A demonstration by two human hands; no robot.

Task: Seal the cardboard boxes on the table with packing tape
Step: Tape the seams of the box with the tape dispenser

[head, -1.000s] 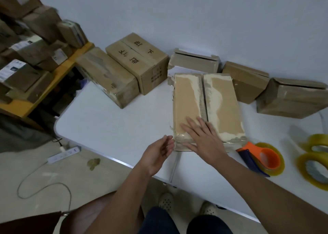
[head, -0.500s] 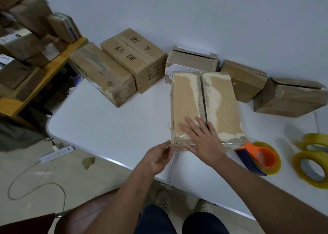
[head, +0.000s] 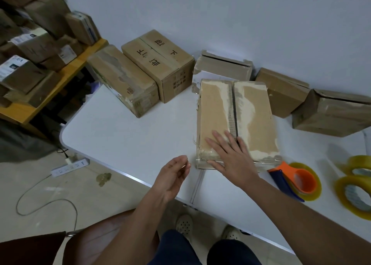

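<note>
our left hand (head: 174, 175) has drawn back from the box (head: 236, 118), fingers loosely curled, empty; our right hand (head: 232, 157) presses flat, fingers spread, on its torn, tape-scarred flaps.

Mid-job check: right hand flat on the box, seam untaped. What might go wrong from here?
1. The box lies near the table front edge; a push could slide it off.
2. Its centre seam gapes; only the right hand presses it, so the flaps may spring up.
3. The left hand is empty; the tape dispenser lies beyond the right arm, an awkward reach.
</note>
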